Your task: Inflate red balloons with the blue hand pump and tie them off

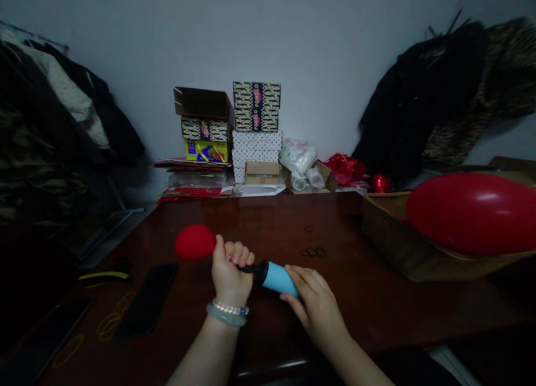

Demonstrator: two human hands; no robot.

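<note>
A small, partly inflated red balloon (195, 242) sticks out to the left of my left hand (232, 263). That hand is closed around its neck, where the black nozzle of the hand pump (278, 279) enters my fist; the join itself is hidden by my fingers. My right hand (314, 302) wraps the light-blue barrel of the pump from the right, thumb on the near side. The pump slopes down to the right, above the brown table (259, 218). Its far end is hidden behind my right hand.
A large red balloon (473, 213) rests in a brown basket (389, 241) at the right. Several black rings (314, 252) lie beyond my hands. Dark phones (146, 302) and yellow rubber bands (111, 322) lie at the left. Stacked boxes (257, 106) stand at the back.
</note>
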